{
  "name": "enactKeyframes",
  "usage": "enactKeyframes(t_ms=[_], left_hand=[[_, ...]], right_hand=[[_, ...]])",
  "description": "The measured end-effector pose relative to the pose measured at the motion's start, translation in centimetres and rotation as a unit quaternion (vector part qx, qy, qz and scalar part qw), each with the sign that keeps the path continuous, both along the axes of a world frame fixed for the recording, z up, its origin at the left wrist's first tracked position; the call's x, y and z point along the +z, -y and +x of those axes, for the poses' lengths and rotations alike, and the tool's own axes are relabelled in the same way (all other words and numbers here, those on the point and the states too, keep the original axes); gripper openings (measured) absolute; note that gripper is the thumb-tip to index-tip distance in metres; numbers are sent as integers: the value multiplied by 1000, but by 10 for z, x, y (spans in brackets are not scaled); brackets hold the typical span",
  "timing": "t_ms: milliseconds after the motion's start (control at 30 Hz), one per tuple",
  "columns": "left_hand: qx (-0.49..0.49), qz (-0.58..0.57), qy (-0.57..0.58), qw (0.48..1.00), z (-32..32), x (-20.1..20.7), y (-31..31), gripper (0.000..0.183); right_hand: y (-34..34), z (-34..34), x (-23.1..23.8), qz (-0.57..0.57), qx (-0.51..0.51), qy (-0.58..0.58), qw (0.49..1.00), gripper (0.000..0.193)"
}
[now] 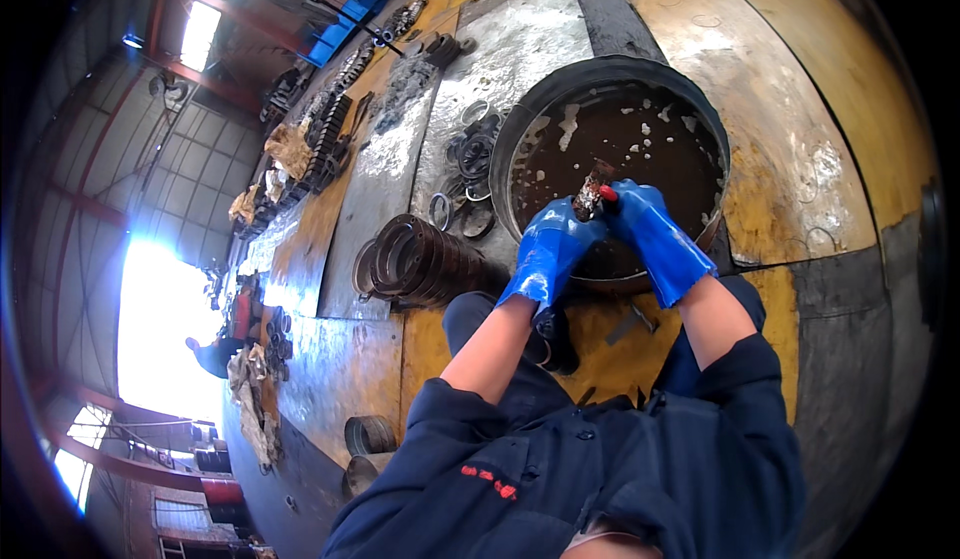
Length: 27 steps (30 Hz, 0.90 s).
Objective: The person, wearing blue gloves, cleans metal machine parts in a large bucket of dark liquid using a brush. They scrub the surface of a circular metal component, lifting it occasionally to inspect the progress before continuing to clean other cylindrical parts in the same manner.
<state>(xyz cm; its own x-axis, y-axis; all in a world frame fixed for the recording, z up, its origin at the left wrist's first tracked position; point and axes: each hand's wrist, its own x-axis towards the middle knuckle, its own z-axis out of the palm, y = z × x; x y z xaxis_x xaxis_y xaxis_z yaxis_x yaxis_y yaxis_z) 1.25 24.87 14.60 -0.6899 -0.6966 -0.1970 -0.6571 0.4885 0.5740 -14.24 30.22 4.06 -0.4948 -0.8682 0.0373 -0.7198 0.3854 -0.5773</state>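
Note:
Both my hands wear blue rubber gloves and are over a round metal tub [507,184] of dark brown liquid with patches of pale foam. My left hand [553,244] is closed around a short, grimy metal part [588,202], brown and whitish with wet dirt. My right hand [643,221] grips a small red-handled tool [607,194], which touches or lies close against the part. The tool's working end is hidden, so its kind is unclear. Fingers of both gloves nearly meet at the part.
A stack of rusty metal rings [410,259] stands left of the tub. Smaller rings and seals [475,154] lie beyond it. A flat-bladed tool [628,325] rests on the floor between my legs. Track chain links [328,144] and a blue machine [345,21] are farther left.

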Motion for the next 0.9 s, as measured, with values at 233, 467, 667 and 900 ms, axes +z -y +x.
enactKeyframes(t_ms=[233, 467, 667, 900], left_hand=[[-31, -16, -68, 997, -1, 9, -6, 45], [-39, 38, -14, 998, -5, 18, -9, 45], [3, 66, -56, 996, -3, 13, -27, 40], [-44, 105, -92, 989, 0, 4, -20, 31]], right_hand=[[-1, -4, -10, -114, 0, -15, 993, 22], [9, -8, -7, -54, 24, 2, 998, 22], [10, -11, -5, -8, 26, 22, 999, 22], [-1, 1, -6, -123, -2, -24, 992, 17]])
